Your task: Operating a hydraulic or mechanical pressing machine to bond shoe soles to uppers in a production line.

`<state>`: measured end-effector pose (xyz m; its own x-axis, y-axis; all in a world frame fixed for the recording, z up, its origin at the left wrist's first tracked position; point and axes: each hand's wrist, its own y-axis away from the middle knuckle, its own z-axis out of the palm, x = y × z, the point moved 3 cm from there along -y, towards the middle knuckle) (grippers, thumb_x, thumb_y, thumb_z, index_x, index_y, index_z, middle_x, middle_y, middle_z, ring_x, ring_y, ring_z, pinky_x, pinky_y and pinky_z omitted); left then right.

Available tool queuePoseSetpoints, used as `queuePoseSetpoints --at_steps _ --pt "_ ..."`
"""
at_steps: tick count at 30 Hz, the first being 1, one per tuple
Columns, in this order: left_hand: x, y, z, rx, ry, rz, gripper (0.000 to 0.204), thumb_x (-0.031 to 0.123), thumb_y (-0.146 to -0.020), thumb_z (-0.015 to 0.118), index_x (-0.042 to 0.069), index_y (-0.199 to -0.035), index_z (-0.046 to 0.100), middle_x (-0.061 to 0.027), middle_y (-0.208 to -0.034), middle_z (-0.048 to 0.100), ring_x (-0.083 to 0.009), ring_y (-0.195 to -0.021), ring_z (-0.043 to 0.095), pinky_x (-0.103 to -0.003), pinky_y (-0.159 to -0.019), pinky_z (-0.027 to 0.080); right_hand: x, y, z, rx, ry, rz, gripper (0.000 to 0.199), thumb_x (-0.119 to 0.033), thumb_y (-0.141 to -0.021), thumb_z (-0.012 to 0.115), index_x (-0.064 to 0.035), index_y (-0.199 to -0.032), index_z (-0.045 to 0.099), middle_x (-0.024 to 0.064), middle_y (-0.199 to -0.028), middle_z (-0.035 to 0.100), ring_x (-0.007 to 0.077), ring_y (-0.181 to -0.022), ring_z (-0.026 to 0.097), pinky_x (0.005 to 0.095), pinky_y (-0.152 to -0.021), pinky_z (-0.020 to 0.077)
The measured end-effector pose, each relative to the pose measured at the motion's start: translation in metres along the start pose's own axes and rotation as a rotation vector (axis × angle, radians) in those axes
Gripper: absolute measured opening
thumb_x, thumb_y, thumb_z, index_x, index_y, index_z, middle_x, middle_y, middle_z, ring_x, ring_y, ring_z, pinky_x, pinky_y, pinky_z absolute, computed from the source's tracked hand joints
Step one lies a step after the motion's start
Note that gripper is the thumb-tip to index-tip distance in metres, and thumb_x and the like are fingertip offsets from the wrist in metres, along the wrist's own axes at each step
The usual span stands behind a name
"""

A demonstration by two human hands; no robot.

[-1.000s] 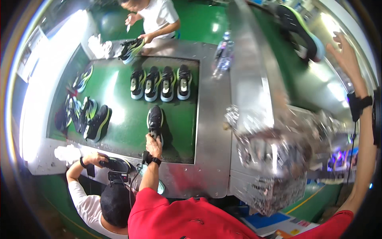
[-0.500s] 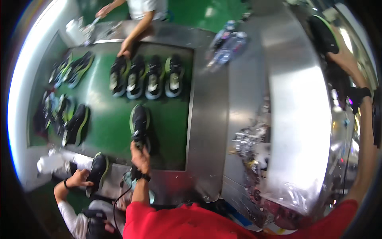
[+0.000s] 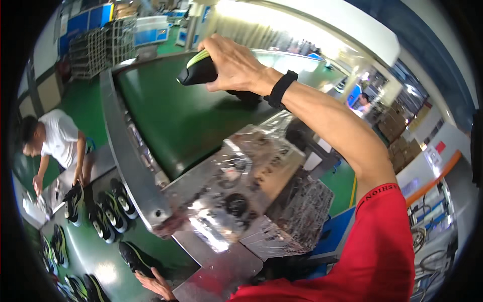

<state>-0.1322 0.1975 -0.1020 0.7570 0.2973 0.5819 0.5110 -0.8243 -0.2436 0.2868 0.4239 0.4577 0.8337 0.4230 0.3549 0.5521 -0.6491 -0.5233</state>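
Observation:
A black shoe (image 3: pixel 198 70) with a lime-green edge is in my right hand (image 3: pixel 234 65), held above the upper green belt (image 3: pixel 151 100). My fingers and thumb clasp it from the right. Past my right wrist, a dark shape (image 3: pixel 245 95) lies on that belt, partly hidden and hard to make out. On the lower green surface (image 3: pixel 113 261) another black shoe (image 3: pixel 135 256) lies nearest my left hand (image 3: pixel 155 284). That hand's fingers are stretched out beside the shoe's near end; whether they touch it I cannot tell.
Several black shoes (image 3: pixel 103 221) stand farther along the lower surface. A co-worker (image 3: pixel 63 138) in white touches one of them at the left. A metal rail (image 3: pixel 123 161) divides the two surfaces. Plastic-wrapped boxes (image 3: pixel 297 221) and a metal corner plate (image 3: pixel 221 261) are close by.
The view has swung right and up. My right hand, with its shoe, now shows over the upper belt. My left hand's fingers have loosened from the shoe they gripped.

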Motion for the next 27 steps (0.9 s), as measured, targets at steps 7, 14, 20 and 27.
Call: queuePoseSetpoints --at_steps 7,14,20,27 --pt "0.263 0.115 -0.079 -1.231 1.209 -0.061 0.036 0.014 -0.091 0.066 -0.01 -0.116 0.058 -0.0189 -0.112 0.066 -0.0245 -0.103 0.065 -0.035 -0.092 0.05 0.009 0.106 -0.215 0.623 -0.329 0.246 0.062 -0.03 -0.063 0.081 0.0036 -0.109 0.056 0.0133 -0.095 0.067 0.0239 -0.082 0.066 0.0342 -0.078 0.0537" --pt "0.516 0.184 -0.175 -1.693 1.741 0.329 0.103 0.072 -0.079 0.058 0.002 -0.148 0.026 -0.0217 -0.146 0.039 -0.0337 -0.134 0.042 -0.049 -0.11 0.034 -0.062 0.304 -0.362 0.607 -0.643 0.758 0.033 -0.025 -0.07 0.076 0.0023 -0.088 0.067 0.0043 -0.081 0.067 0.0104 -0.073 0.062 0.0253 -0.07 0.0497" --pt "0.561 0.362 -0.221 -2.382 1.476 0.637 0.073 0.043 -0.083 0.07 -0.004 -0.133 0.046 -0.0138 -0.119 0.062 -0.0226 -0.101 0.065 -0.034 -0.088 0.054 -0.129 0.505 -0.39 0.691 -0.597 1.279 0.047 -0.03 -0.079 0.07 0.003 -0.111 0.06 0.0072 -0.1 0.064 0.0125 -0.088 0.059 0.027 -0.074 0.0478" --pt "0.495 0.574 -0.262 -2.82 0.971 0.302 0.043 0.011 -0.091 0.062 0.001 -0.131 0.05 -0.0106 -0.12 0.063 -0.0201 -0.104 0.063 -0.035 -0.092 0.051 -0.342 0.716 -0.427 1.461 -0.697 1.51 0.07 -0.044 -0.091 0.058 -0.0048 -0.144 0.034 0.0116 -0.127 0.054 0.0146 -0.105 0.057 0.027 -0.083 0.0469"
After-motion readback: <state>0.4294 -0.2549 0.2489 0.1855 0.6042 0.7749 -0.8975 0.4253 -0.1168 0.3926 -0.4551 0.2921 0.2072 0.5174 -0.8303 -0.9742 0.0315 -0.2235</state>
